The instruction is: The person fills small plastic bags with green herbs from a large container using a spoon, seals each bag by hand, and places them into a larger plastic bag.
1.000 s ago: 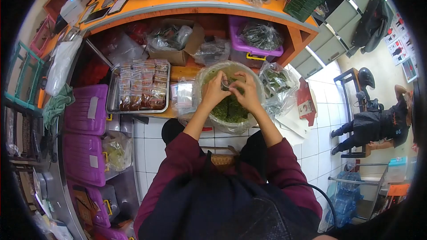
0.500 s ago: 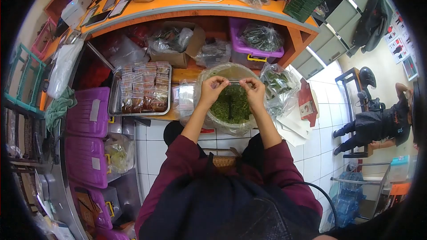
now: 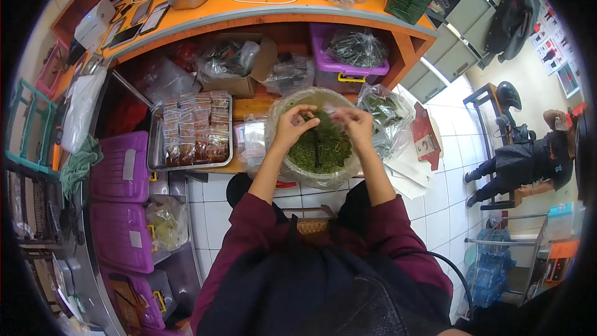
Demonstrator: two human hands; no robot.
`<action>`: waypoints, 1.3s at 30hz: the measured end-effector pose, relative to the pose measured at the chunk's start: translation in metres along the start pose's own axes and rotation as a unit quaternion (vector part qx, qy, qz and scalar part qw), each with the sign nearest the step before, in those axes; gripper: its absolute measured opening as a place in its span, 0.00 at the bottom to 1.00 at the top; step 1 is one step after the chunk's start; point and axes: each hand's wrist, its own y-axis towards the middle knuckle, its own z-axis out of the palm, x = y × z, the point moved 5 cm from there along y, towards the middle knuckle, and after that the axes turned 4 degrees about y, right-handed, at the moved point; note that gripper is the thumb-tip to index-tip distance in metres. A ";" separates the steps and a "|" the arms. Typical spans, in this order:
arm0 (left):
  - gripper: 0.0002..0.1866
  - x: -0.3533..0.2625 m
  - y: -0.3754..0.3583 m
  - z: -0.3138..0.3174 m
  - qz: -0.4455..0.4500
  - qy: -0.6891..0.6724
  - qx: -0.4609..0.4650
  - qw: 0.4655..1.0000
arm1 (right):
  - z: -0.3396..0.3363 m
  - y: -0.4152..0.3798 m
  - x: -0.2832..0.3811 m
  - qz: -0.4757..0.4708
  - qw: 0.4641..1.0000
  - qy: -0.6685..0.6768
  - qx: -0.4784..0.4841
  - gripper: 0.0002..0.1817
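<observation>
A round tub [image 3: 277,152] lined with clear plastic holds finely chopped green leaves [image 3: 305,154], with a dark stick-like object [image 3: 318,144] lying in them. Over the tub's left side is my left hand [image 3: 296,127], its thumb and curled fingers apart with nothing visible between them. My right hand [image 3: 354,127] is above the right side, fingers pinched on a small clear plastic bag [image 3: 331,111]. The bag is blurred, and its contents are hard to make out. Left of the tub lies a stack of clear packets [image 3: 254,139].
A metal tray [image 3: 231,127] of filled brown packets [image 3: 194,127] stands left. Bagged greens [image 3: 390,111] and a red box [image 3: 426,140] sit right. An orange counter [image 3: 233,9] runs behind. Purple-lidded bins [image 3: 119,168] line the left. Another person [image 3: 528,158] is at far right.
My hands were pinching the two ends of a thin clear edge over the tub. The left fingers have since come apart, while the right holds the plastic. The view has shifted slightly.
</observation>
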 end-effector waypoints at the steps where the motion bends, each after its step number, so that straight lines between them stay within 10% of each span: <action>1: 0.18 0.006 0.002 0.003 0.012 -0.003 0.021 1.000 | -0.019 0.005 0.002 -0.070 0.996 0.018 -0.058 0.09; 4: 0.33 0.021 0.005 0.006 -0.033 0.003 0.089 0.995 | -0.083 0.009 0.003 -0.134 0.975 0.000 -0.179 0.19; 7: 0.43 0.013 0.002 0.012 -0.076 -0.078 0.114 0.988 | -0.093 0.004 0.003 -0.286 0.836 -0.314 -0.348 0.39; 8: 0.46 0.007 0.001 0.013 -0.083 -0.119 0.113 0.983 | -0.093 0.009 -0.011 -0.232 0.890 -0.286 -0.269 0.52; 17: 0.50 0.008 -0.001 0.016 -0.004 -0.176 0.154 0.972 | 0.043 -0.001 -0.054 -0.010 0.986 -0.010 0.166 0.13; 25: 0.12 0.017 0.003 0.004 -0.019 -0.054 -0.028 0.998 | 0.000 -0.008 -0.042 -0.057 0.998 0.017 0.035 0.08; 31: 0.06 -0.008 -0.009 0.016 0.106 0.265 -0.041 0.958 | 0.009 -0.028 0.038 -0.403 0.874 -0.272 -0.013 0.16; 34: 0.08 -0.004 -0.010 0.028 0.108 0.337 -0.001 0.935 | 0.001 -0.010 -0.006 -0.228 0.872 -0.418 0.115 0.14; 39: 0.10 -0.046 -0.018 0.024 0.234 0.311 -0.181 0.903 | -0.005 -0.007 -0.017 -0.150 0.945 -0.288 0.048 0.08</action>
